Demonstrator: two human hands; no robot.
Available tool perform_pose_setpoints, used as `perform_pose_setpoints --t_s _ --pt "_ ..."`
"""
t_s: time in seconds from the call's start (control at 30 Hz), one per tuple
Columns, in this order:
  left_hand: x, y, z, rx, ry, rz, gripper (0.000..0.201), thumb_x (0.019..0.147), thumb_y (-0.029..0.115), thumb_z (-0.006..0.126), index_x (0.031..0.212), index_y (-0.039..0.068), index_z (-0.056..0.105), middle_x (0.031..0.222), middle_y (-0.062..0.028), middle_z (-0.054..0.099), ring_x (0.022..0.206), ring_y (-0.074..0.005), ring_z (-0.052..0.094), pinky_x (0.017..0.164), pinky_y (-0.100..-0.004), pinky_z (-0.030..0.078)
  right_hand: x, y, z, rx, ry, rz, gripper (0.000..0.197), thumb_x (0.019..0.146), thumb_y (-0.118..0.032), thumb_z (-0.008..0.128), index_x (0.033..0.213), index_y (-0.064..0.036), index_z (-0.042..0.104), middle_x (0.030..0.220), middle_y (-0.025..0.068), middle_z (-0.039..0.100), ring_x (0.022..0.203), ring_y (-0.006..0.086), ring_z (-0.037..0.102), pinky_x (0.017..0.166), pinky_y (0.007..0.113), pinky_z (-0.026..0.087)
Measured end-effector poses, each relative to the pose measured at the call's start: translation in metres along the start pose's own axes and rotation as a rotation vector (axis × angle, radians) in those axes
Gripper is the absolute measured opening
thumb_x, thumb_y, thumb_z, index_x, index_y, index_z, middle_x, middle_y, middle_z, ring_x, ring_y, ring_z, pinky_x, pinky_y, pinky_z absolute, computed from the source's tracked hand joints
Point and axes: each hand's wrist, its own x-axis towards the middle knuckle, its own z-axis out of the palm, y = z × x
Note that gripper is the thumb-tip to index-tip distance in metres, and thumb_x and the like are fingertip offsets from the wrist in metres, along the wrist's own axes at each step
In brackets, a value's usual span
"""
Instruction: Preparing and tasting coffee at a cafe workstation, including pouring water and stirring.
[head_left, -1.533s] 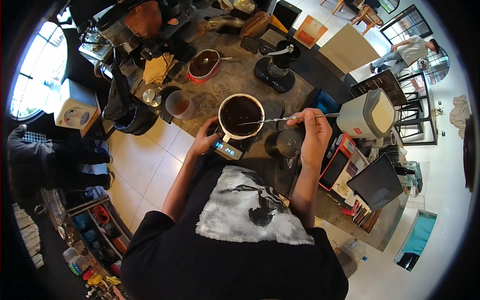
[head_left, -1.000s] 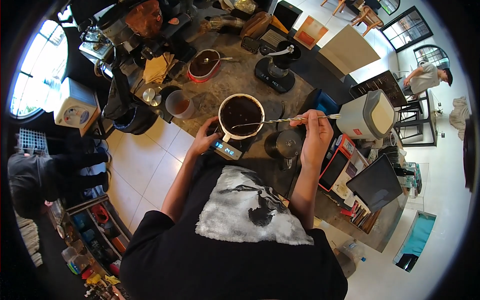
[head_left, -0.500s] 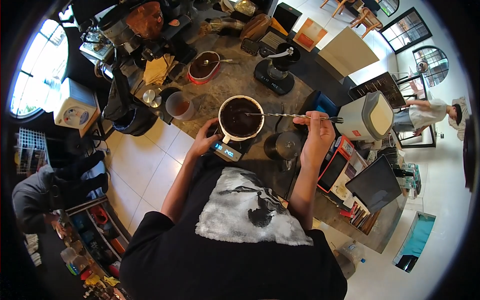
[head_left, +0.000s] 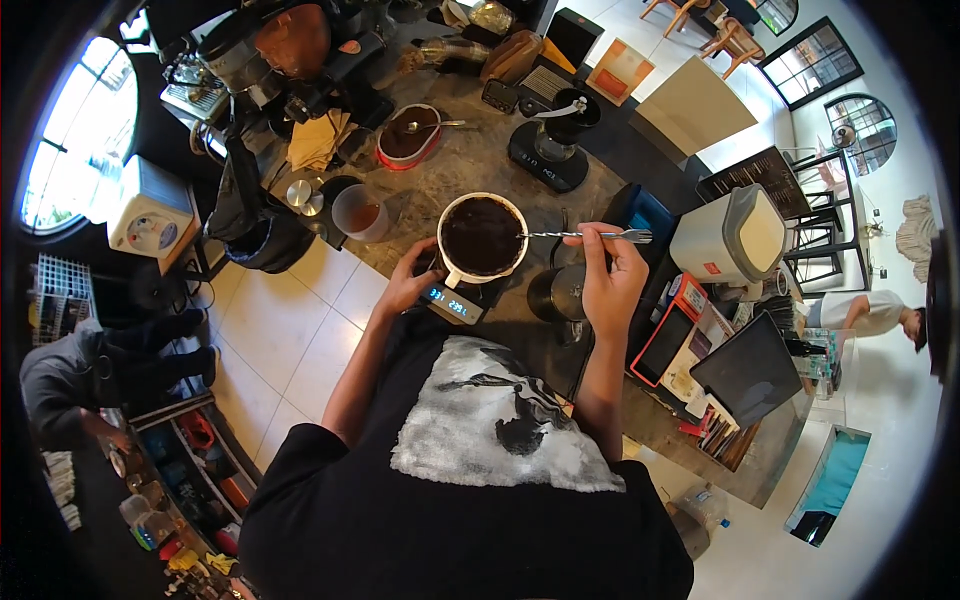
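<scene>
A white coffee dripper (head_left: 443,262) full of dark brown wet coffee (head_left: 482,235) stands on a black scale (head_left: 455,304) with a lit display. At its left side, the fingers of my left hand (head_left: 408,280) curl against the dripper, with the thumb beside its small handle. My right hand (head_left: 615,275) pinches a silver bar spoon (head_left: 550,235) with a twisted stem. Its forked end sticks out past my fingers to the right, while the other end meets the coffee at the right inner rim. A dark glass jug (head_left: 556,296) with a lid stands under my right hand.
Beyond the dripper are a hand grinder (head_left: 568,125) on a black scale, and a red-edged bowl (head_left: 408,137) of brown powder with a spoon. A plastic cup (head_left: 361,214) stands left. Right are a white bin (head_left: 730,235) and a monitor (head_left: 748,370). Another person (head_left: 70,385) bends at far left.
My right hand has shifted left. The spoon's lower end has gone from mid-coffee to the right rim, and the spoon looks shorter and steeper. A person at far right has moved nearer the edge.
</scene>
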Motion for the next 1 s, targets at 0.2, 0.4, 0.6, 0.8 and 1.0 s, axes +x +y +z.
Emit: perform_pose_setpoints --t_s 0.2,0.4,0.6,0.8,1.0 --pt "-0.003 0.01 0.004 -0.035 0.0 -0.024 0.058 0.081 0.003 0.062 0.136 0.003 0.045 0.119 -0.0105 0.059 0.109 -0.0202 0.057 0.096 -0.0335 0.045 0.0 -0.005 -0.001 -0.24 -0.091 -0.151 0.015 0.095 -0.009 0.06 0.091 0.0053 0.064 0.081 0.0106 0.07 0.076 0.0155 0.068 0.07 0.025 0.049" --pt "-0.001 0.004 0.001 -0.021 -0.003 -0.008 0.058 0.081 0.003 0.063 0.136 0.003 0.045 0.12 -0.0107 0.059 0.11 -0.0205 0.056 0.096 -0.0337 0.045 -0.002 -0.004 0.002 -0.202 -0.082 -0.136 0.015 0.095 -0.01 0.06 0.09 0.0041 0.065 0.08 0.0104 0.07 0.075 0.0166 0.069 0.068 0.025 0.049" --pt "-0.002 0.006 0.003 -0.017 0.01 -0.021 0.059 0.08 0.003 0.063 0.136 0.003 0.045 0.121 -0.0108 0.058 0.111 -0.0211 0.056 0.098 -0.0344 0.044 0.0 -0.006 0.001 -0.279 -0.112 -0.186 0.016 0.095 -0.01 0.059 0.089 0.0039 0.064 0.079 0.0101 0.071 0.074 0.0169 0.069 0.066 0.025 0.048" --pt "0.0 0.001 0.001 -0.014 -0.006 -0.022 0.06 0.078 0.003 0.062 0.136 0.003 0.045 0.121 -0.0109 0.058 0.112 -0.0211 0.055 0.098 -0.0345 0.043 0.001 -0.001 0.002 -0.215 -0.087 -0.142 0.018 0.096 -0.012 0.059 0.088 0.0042 0.063 0.078 0.0101 0.071 0.071 0.0149 0.068 0.064 0.024 0.047" --pt "0.0 0.001 0.0 -0.009 -0.008 -0.027 0.059 0.079 0.002 0.062 0.136 0.003 0.045 0.121 -0.0111 0.058 0.112 -0.021 0.056 0.098 -0.0341 0.044 0.003 0.006 0.0 -0.175 -0.05 -0.1 0.019 0.096 -0.011 0.058 0.088 0.0047 0.062 0.076 0.0102 0.071 0.071 0.0121 0.067 0.064 0.023 0.046"
